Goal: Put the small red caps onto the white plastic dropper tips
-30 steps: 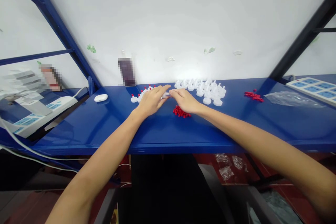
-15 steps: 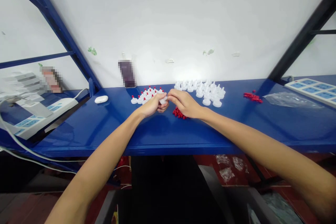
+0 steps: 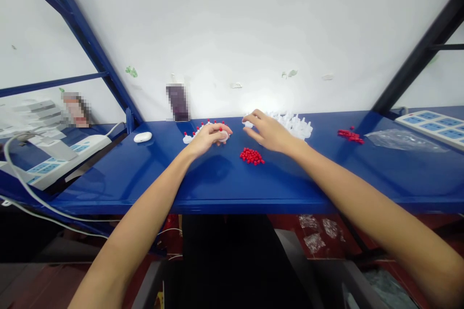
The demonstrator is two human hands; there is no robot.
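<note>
My left hand [image 3: 208, 139] holds a white nozzle cap [image 3: 223, 135] with a red tip on it, the fingers curled around its round base. Behind that hand stand several white nozzle caps with red tips [image 3: 186, 138], partly hidden by it. My right hand [image 3: 266, 130] has its thumb and fingers apart, close to a white nozzle cap without a red tip [image 3: 248, 123]; whether it touches this one I cannot tell. More bare white nozzle caps [image 3: 299, 128] stand behind and to the right of it. Between the hands, nearer me, lies a pile of small red tips [image 3: 252, 156].
A second group of red pieces [image 3: 350, 135] lies at the right, beside a clear plastic bag [image 3: 402, 139]. Power strips [image 3: 435, 123] are at both sides. A white case [image 3: 142, 137] sits on the blue table [image 3: 253, 188], and a blurred phone-like object [image 3: 178, 102] leans on the wall.
My hands have parted. The left has shifted slightly left with the nozzle cap, now showing a red tip. The right has opened and moved right and away from me, uncovering the red pile.
</note>
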